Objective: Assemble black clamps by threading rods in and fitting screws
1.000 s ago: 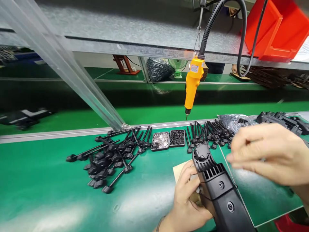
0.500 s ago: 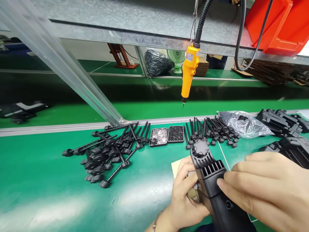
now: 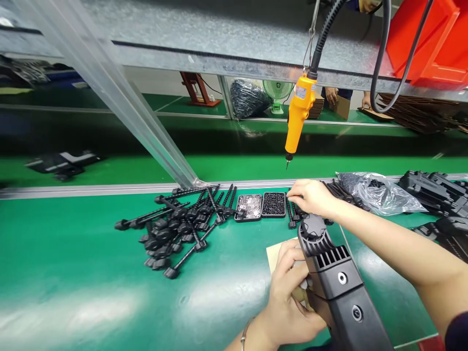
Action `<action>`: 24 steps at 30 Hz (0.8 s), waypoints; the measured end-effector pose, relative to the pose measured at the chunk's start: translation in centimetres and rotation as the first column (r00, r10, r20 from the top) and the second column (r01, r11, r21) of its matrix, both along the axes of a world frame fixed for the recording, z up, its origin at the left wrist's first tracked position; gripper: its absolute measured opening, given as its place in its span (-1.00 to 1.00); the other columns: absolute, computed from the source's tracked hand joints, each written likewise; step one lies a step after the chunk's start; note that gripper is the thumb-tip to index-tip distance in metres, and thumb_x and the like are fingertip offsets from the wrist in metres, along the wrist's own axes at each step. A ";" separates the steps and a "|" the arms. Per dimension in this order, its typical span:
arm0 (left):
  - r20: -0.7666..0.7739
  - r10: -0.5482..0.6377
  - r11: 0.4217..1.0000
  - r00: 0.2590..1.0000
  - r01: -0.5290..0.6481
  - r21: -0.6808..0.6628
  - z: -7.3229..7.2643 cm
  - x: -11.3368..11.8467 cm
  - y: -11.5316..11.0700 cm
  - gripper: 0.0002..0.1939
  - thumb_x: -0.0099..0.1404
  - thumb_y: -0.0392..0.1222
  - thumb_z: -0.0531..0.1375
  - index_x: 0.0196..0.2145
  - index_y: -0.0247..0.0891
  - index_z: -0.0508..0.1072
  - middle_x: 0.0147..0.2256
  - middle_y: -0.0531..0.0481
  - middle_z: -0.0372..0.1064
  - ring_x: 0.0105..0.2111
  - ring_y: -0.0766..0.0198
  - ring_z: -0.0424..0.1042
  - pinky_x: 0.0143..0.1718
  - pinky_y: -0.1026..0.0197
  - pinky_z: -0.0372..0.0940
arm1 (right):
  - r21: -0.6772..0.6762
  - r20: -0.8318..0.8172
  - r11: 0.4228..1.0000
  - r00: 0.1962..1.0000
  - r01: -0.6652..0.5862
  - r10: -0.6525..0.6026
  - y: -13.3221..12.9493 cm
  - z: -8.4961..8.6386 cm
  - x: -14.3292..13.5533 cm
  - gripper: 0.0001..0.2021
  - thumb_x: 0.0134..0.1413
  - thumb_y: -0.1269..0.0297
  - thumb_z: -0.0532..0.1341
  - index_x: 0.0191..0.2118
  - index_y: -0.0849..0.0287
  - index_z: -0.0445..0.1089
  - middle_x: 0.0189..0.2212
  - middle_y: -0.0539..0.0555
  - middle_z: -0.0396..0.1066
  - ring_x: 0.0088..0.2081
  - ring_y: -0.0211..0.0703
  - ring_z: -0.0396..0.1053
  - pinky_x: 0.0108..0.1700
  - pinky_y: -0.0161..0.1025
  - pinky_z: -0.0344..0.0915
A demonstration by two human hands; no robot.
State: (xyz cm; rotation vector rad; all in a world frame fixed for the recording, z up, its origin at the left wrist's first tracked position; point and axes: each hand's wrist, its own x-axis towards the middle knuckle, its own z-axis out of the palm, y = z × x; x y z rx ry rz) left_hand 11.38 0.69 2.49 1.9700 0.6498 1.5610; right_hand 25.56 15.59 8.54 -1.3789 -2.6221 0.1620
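My left hand (image 3: 288,297) is wrapped round the side of a black plastic housing (image 3: 340,287), which has a round knob at its top end and two round fittings on its face. My right hand (image 3: 310,195) reaches across to the edge of the tray of small black parts (image 3: 274,204), its fingers pinched together; whatever they hold is too small to make out. Beside that tray is another with shiny washers (image 3: 249,206). Black threaded rods with knobs (image 3: 292,217) lie under and beside my right hand. A yellow card (image 3: 274,253) shows behind my left hand.
An orange electric screwdriver (image 3: 300,114) hangs above the bench. Left of the trays lies a heap of black knobbed rods (image 3: 175,226). A clear bag (image 3: 383,195) and black housings (image 3: 435,195) sit at right. Another person's hands show behind the shelf.
My right hand has left the housing and moved forward to the small black parts. A light fitting now shows on the housing's upper face. The view has shifted slightly.
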 end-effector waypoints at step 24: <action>0.112 -0.029 0.999 0.993 0.031 -0.021 0.2 1.2 -0.1 -0.43 0.07 -0.21 0.40 0.06 -0.16 0.40 -0.08 -0.08 0.41 -0.04 0.03 0.36 0.01 -0.01 0.35 | -0.354 0.177 0.897 0.961 0.265 -0.213 2.5 -5.4 -6.6 -0.73 0.35 0.17 0.23 -0.02 0.29 0.42 -0.08 0.15 0.44 -0.07 -0.10 0.45 0.01 -0.04 0.45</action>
